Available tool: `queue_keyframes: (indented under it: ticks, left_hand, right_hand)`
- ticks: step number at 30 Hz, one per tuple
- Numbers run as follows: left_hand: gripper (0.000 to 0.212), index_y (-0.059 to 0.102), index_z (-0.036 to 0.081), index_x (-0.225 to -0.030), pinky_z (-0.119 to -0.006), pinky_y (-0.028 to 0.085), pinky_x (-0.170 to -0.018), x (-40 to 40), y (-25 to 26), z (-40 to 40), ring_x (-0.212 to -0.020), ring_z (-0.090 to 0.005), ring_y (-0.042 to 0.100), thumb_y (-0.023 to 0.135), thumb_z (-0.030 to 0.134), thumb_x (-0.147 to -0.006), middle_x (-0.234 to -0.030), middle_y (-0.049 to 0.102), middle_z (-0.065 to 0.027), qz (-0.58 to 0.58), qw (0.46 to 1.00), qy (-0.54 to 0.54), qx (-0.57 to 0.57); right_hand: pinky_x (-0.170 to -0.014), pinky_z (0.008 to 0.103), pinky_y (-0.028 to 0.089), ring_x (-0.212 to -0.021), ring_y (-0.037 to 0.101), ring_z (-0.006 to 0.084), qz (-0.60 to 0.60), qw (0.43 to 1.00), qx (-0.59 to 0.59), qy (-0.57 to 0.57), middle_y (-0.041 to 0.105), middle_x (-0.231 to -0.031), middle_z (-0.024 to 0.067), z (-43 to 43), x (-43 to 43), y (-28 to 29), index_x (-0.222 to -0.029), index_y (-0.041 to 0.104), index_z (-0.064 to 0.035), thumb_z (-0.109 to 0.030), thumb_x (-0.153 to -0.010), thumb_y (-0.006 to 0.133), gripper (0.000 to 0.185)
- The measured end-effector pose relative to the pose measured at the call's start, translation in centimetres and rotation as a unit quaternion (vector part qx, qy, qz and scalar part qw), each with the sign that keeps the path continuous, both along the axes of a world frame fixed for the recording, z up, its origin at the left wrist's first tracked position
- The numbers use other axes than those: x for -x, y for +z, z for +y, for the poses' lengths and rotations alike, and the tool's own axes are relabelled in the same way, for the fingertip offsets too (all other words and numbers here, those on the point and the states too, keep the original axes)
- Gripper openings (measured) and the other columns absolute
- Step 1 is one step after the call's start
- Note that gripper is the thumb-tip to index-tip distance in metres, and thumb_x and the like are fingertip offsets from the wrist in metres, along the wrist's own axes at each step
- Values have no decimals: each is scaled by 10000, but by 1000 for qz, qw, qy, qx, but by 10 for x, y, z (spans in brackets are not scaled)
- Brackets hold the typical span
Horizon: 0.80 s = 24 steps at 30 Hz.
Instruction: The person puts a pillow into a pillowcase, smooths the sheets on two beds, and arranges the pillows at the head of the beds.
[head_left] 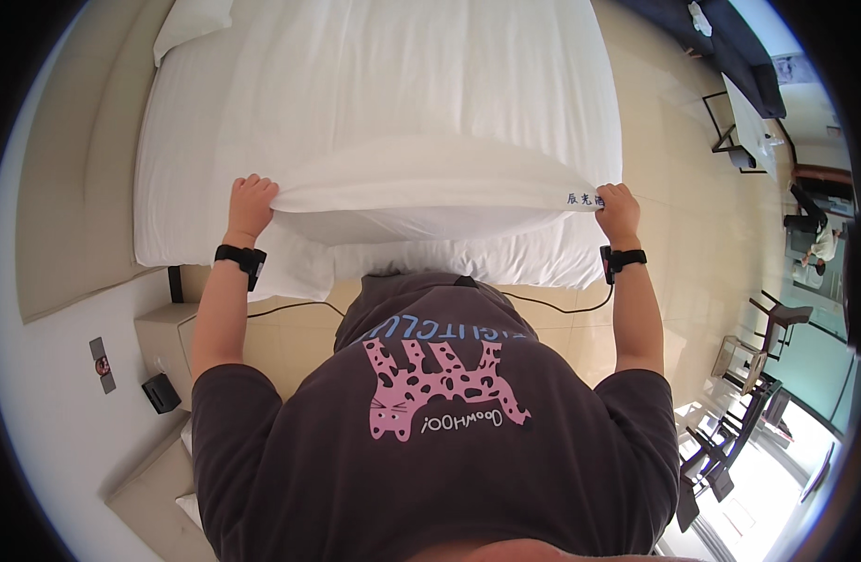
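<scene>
A white cloth, probably a sheet or pillowcase, is stretched between my two hands over the near side of a bed. My left hand grips its left end, and my right hand grips the right end beside some blue writing. The cloth's near edge is lifted, with a shaded fold beneath it. White bedding covers the mattress and hangs rumpled along the near side, in front of my body. Each wrist wears a black strap with a small device and a cable.
A white pillow rests at the far left by the padded headboard. A bedside cabinet stands at left. To the right are tiled floor, a white table, a dark sofa, chairs and another person farther off.
</scene>
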<state>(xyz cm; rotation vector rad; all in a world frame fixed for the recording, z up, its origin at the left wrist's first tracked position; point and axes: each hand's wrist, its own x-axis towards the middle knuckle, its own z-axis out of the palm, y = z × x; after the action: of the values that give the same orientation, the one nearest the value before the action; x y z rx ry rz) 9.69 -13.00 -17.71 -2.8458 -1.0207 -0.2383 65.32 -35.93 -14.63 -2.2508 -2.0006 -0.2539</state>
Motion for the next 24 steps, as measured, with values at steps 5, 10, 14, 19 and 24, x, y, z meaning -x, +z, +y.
queue_keyframes:
  ticks: [5,10,14,19,24]
  left_hand:
    - [136,503,85,-699,-341,351,-690,-16,-4,-13,-742,-200,482,510,-2,-595,-732,489,-40,24,999,30,6]
    - [114,514,92,-695,-351,348,-644,-16,-11,-6,-671,-199,511,507,12,-614,-674,514,-21,123,991,34,31]
    - [110,509,105,-667,-340,349,-599,-4,4,8,-579,-214,510,516,22,-595,-628,528,-26,103,994,-24,32]
    - [137,492,106,-681,-321,347,-575,12,23,-12,-572,-226,503,519,18,-580,-645,518,-39,-34,999,11,8]
    - [181,489,104,-709,-320,355,-586,9,10,0,-601,-218,501,538,14,-559,-641,489,-35,31,999,10,21]
  right_hand:
    - [-620,319,439,-742,507,217,-16,999,-28,3,537,-787,45,7,13,-5,-792,548,-77,35,-570,526,249]
    - [-614,336,437,-736,520,243,12,998,66,-10,525,-767,54,14,11,-14,-775,538,-64,17,-597,523,195]
    - [-570,354,430,-690,522,262,-21,995,92,38,503,-686,69,15,1,3,-701,504,-64,-15,-620,504,95]
    - [-588,357,439,-759,525,280,77,994,-69,-20,527,-769,84,-22,-3,10,-772,509,-73,21,-560,530,233]
    - [-546,351,428,-667,496,248,12,999,-14,38,471,-685,66,5,-5,7,-722,478,-76,-7,-591,511,152]
